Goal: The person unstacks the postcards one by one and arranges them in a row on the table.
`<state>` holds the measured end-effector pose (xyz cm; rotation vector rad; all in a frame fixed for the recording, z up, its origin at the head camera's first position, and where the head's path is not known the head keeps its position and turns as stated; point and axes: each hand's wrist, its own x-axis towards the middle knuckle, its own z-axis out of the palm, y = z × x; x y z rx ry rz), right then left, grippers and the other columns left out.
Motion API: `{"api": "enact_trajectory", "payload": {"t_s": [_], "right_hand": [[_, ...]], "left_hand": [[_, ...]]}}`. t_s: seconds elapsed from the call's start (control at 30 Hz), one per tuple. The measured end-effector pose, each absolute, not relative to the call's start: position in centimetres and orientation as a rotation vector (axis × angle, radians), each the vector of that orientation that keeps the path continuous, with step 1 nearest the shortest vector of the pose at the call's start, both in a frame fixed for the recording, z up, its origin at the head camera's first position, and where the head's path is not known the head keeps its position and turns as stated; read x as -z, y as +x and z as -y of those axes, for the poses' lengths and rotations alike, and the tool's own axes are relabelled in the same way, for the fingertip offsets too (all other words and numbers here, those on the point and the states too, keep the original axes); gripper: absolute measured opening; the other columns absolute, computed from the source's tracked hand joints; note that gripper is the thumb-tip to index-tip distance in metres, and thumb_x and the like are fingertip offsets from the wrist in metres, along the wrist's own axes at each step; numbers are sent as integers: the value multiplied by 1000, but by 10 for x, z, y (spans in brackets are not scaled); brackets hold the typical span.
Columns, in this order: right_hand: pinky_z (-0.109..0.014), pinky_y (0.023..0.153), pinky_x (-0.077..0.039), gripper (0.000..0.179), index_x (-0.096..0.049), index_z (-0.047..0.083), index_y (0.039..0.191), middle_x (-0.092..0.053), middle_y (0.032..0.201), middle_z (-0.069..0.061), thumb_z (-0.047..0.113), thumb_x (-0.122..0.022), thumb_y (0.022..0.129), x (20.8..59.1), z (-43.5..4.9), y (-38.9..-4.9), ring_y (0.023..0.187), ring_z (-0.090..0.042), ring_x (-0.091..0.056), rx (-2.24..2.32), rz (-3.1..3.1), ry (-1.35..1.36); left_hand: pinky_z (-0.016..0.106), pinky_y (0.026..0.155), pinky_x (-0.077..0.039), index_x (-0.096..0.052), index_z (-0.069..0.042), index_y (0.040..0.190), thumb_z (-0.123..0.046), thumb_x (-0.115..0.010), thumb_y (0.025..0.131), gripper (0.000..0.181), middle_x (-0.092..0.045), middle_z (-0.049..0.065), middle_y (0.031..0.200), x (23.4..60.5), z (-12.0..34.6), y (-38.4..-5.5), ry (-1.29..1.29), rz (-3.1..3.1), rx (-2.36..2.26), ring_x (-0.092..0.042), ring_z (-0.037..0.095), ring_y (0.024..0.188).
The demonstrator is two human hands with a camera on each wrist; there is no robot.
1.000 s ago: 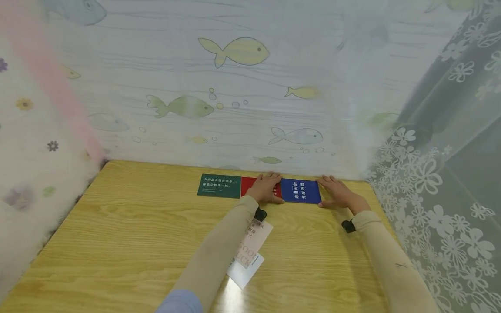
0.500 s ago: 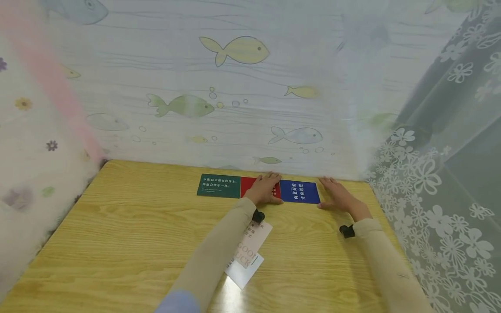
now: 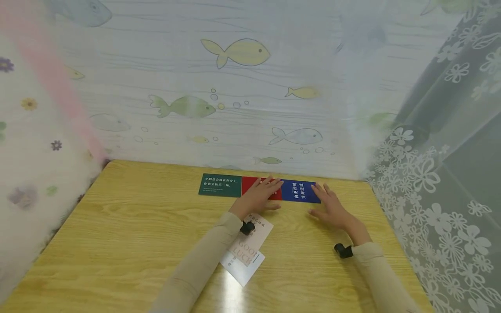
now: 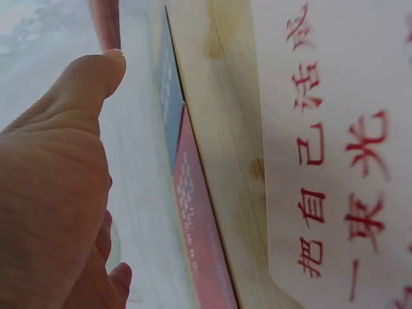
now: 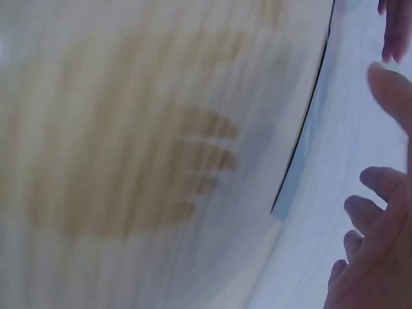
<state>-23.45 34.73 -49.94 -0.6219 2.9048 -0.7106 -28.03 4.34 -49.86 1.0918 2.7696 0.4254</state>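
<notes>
Along the back of the table lie a green card [image 3: 220, 185], a red card [image 3: 247, 184] and a blue card [image 3: 300, 191], side by side in a row. My left hand [image 3: 256, 198] hovers with spread fingers over the red card, covering part of it. Near the right end of the blue card is my right hand [image 3: 332, 211], fingers loosely extended, fingertips overlapping its corner. Neither hand holds anything. In the left wrist view, the left hand [image 4: 58, 180] appears raised beside the red card [image 4: 196, 212]. The right wrist view shows relaxed fingers of the right hand [image 5: 380, 238].
Closer to me, a cream card [image 3: 258, 232] with red characters overlaps a white card [image 3: 244, 274] on the wooden table [image 3: 137, 226]. The left forearm passes beside them. A fish-patterned curtain [image 3: 242, 108] hangs behind the table, and lace [image 3: 422, 208] hangs at the right.
Both hands have drawn back toward me from the row of cards, the left one also shifting left. More of the red and cream cards shows. The row of cards stays put.
</notes>
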Motion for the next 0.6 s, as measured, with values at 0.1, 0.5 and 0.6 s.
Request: {"api": "enact_trajectory", "payload": {"t_s": [0.1,0.5,0.6], "right_hand": [[-74,119,-2,86,-21,-1,161,-14,167,-28,34,-68,97,498,-336,-225,153,-53,0,727,-2897,-637],[-70,122,-3,94,-17,2,162,-11,169,-24,46,-66,96,488,-280,-180,154,-50,0,669,-2837,-724],[-67,123,-4,93,-18,3,162,-12,169,-21,47,-65,96,490,-267,-172,155,-48,-2,644,-2810,-765]], "left_hand": [[51,129,-8,-19,-20,164,-49,-56,102,78,-17,0,171,495,-38,-269,1112,-2792,-377,-10,26,159],[54,128,-11,-23,-21,164,-61,-43,102,76,-21,1,170,485,8,-226,1095,-2875,-255,-11,25,158],[56,127,-15,-26,-19,163,-59,-46,102,75,-24,2,169,484,23,-216,1078,-2885,-262,-15,26,158]]}}
